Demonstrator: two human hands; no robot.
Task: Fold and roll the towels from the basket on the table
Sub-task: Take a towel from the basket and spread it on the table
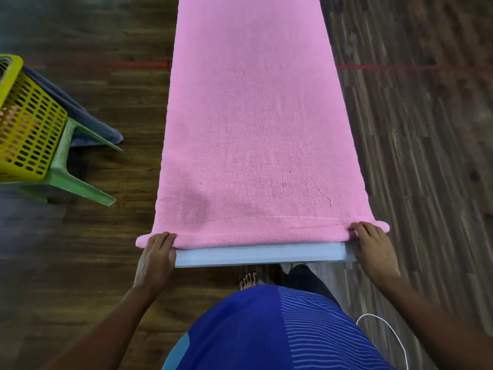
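Gripping one pink towel at its rolled near edge, fingers curled round it: left hand, right hand. Left of it, one yellow basket, one grey towel.

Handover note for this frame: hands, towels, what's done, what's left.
The left hand grips the near-left end of the pink towel; the right hand grips its near-right end.
The pink towel lies as a long strip along the table, its near hem turned into a first small roll.
The basket sits on a stool to the left, with a grey cloth behind it.
Done: strip laid out, roll started.
Left: roll the rest away from you. The basket's contents are unclear.
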